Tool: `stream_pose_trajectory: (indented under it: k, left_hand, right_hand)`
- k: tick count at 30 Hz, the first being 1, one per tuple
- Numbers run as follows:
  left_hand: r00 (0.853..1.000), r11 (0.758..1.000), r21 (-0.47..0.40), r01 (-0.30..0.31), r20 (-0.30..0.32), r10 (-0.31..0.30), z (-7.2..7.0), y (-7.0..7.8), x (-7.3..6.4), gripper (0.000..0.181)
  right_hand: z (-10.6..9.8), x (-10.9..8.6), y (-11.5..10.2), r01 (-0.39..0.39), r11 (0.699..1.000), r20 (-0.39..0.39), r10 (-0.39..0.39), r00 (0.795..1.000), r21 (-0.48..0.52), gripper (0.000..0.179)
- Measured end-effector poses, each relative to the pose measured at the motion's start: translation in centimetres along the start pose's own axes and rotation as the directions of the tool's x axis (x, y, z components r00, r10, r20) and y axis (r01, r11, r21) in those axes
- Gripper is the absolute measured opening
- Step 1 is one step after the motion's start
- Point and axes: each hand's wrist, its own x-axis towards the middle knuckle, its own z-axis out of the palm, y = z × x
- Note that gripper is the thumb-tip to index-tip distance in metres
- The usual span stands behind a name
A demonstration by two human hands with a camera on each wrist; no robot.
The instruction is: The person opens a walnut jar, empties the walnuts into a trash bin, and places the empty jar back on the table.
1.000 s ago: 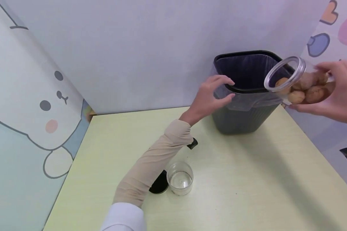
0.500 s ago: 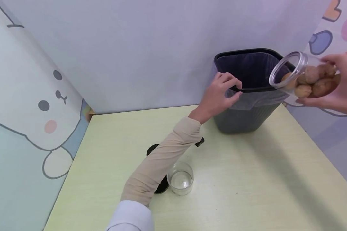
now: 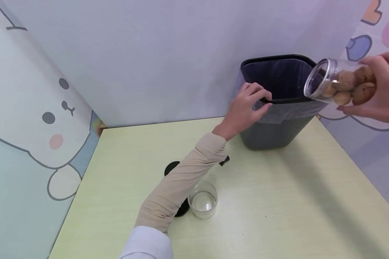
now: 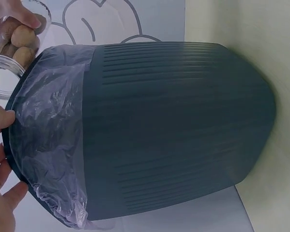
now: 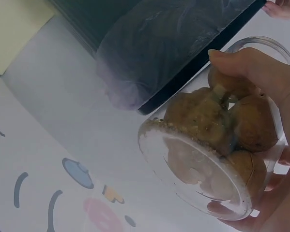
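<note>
At the bin's front rim, my left hand (image 3: 244, 109) pinches the edge of the dark grey trash bin (image 3: 265, 135), thumb and fingertips on either side. A clear plastic liner (image 4: 48, 130) folds over that rim. To the right, my right hand (image 3: 384, 90) grips a clear jar (image 3: 334, 81) with a silvery ring at its mouth. The jar lies nearly on its side at the bin's right rim, mouth to the left over the opening. Several brown lumps like walnuts (image 5: 253, 123) rest inside it, one larger and knobbly. The bin's bottom is hidden.
A clear cup (image 3: 203, 201) stands on the pale table (image 3: 262, 230). Beside it, partly under my left forearm, lie a black disc (image 3: 182, 208) and another dark round piece (image 3: 171, 167). A small black piece (image 3: 224, 160) lies near the bin. Walls enclose the table's back and sides.
My left hand has moved right and closed onto the bin's rim. My right hand has shifted a little up and right, turning the jar's mouth further down and sideways.
</note>
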Motion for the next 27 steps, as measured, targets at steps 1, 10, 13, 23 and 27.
stream_pose_trajectory:
  k: [1, 10, 13, 23, 27]
  left_hand:
    - [1.0, 1.0, 0.002, -0.003, -0.002, 0.003, 0.0, 0.0, 0.0, 0.012]
    - [0.999, 0.999, 0.018, -0.034, -0.031, 0.035, 0.1, -0.1, -0.1, 0.013]
    - [0.999, 0.999, 0.027, -0.037, -0.035, 0.038, 0.0, -0.1, -0.1, 0.013]
    - [0.998, 0.998, 0.033, -0.047, -0.03, 0.048, 0.0, 0.1, -0.3, 0.014]
    - [0.998, 0.998, 0.034, -0.046, -0.031, 0.048, 0.2, 0.1, -0.3, 0.013]
  right_hand:
    - [0.0, 0.0, 0.1, 0.009, 1.0, 0.0, -0.009, 1.0, -0.007, 0.127]
    - [-0.2, 0.3, 0.4, 0.048, 0.997, 0.056, -0.045, 0.997, -0.053, 0.114]
    - [-0.4, 0.6, 0.3, 0.051, 0.998, 0.063, -0.048, 0.997, -0.048, 0.115]
    - [-0.9, 1.0, 0.0, -0.053, 0.998, 0.132, 0.056, 0.99, -0.021, 0.097]
    - [-0.9, 1.2, -0.1, -0.06, 0.998, 0.116, 0.063, 0.991, -0.029, 0.099]
